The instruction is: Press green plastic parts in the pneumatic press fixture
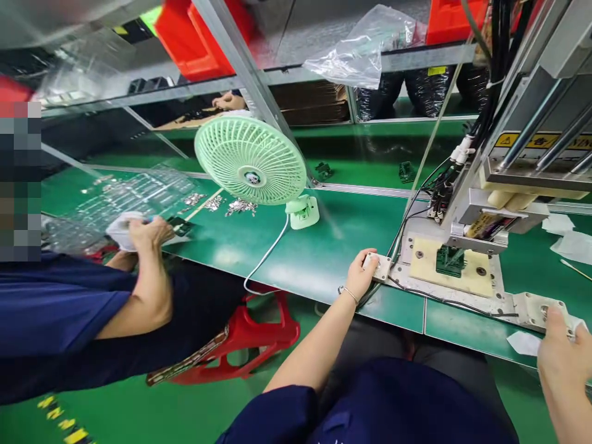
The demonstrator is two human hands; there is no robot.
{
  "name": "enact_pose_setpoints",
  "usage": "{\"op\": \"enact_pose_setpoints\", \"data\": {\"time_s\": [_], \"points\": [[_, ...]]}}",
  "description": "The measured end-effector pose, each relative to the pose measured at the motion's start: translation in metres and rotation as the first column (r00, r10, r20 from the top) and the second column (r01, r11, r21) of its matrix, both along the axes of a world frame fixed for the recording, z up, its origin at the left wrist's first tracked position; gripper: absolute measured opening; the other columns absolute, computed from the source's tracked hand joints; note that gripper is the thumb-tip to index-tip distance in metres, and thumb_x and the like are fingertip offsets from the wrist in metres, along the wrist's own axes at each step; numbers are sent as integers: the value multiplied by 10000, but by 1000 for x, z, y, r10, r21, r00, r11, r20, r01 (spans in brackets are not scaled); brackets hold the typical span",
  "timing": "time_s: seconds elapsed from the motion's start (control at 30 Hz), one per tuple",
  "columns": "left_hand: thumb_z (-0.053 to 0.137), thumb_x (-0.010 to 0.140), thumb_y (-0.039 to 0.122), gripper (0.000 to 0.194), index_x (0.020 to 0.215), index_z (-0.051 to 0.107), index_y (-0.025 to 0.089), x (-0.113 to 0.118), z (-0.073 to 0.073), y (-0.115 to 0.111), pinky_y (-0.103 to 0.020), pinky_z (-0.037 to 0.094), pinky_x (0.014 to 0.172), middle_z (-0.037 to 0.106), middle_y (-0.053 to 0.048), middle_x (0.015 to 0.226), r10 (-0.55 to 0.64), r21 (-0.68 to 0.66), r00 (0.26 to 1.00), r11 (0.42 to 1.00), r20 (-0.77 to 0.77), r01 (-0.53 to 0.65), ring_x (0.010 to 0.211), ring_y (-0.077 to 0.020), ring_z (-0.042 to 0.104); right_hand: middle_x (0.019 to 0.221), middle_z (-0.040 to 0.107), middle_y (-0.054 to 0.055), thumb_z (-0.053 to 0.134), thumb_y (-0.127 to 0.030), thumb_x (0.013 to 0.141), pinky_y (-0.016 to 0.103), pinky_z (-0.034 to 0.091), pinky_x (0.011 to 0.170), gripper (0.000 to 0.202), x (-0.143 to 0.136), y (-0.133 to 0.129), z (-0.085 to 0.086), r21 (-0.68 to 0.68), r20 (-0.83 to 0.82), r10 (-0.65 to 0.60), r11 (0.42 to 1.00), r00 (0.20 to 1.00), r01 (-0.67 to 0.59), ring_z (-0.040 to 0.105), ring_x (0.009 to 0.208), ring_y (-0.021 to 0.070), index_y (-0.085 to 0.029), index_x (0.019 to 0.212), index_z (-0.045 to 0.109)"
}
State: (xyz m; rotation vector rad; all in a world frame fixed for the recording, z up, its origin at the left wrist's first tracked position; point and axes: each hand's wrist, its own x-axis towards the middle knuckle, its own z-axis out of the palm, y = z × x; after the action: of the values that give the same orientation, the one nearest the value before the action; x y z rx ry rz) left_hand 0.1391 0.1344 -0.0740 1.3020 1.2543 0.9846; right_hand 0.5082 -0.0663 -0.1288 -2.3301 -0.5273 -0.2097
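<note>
Clock faces taken flat on the counter (335, 253), centred on the green circuit board (446, 261), 12 away from me. The board sits on the cream plate (420, 262) of the machine, its upper part close under the metal press head (478, 233); contact or gap, I cannot tell.

Hands: well apart, one on each metal box. My left hand (362, 274) is at 9 o'clock, thumb over the face of the left box (383, 267), fingers about its outer end. My right hand (565, 353) is at 4 o'clock, thumb on the right box (531, 309). I cannot tell how hard either presses.

Judgement on method: thumbs square on what look like buttons, even pressure from both, fingers outside the plate. Worth checking that the board lies flat, since a tilted one could crack or mark. Eyes best kept on the board rather than on the boxes.

Watch points: black cable (444, 300) along the plate's near side, 6 o'clock, to be left unsnagged by a sleeve. Paper scrap (525, 343) just beside my right hand, better not dragged inward. Green fan (250, 161) at 10 o'clock; a co-worker's hand (150, 234) at 9, well clear.
</note>
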Motion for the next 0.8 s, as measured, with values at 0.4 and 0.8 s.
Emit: {"op": "enact_pose_setpoints", "data": {"time_s": [0.4, 0.8], "points": [[603, 806, 540, 489, 1093, 600, 144, -3, 3, 0, -257, 468, 755, 641, -93, 1008, 2, 14, 1000, 1000, -16, -2, 852, -171, 591, 611, 415, 26, 471, -701, 793, 318, 272, 569, 530, -17, 4, 19, -8, -64, -11, 1000, 998, 11, 357, 598, 181, -216, 614, 353], [593, 831, 527, 469, 1112, 595, 151, -5, 2, 0, -251, 471, 747, 631, -90, 1024, -10, 18, 1000, 1000, -15, 10, 859, -168, 588, 644, 446, 25, 469, -713, 794, 316, 303, 590, 529, -19, 4, 20, 5, -65, -4, 1000, 998, 4, 409, 643, 191, -202, 659, 463]]}}
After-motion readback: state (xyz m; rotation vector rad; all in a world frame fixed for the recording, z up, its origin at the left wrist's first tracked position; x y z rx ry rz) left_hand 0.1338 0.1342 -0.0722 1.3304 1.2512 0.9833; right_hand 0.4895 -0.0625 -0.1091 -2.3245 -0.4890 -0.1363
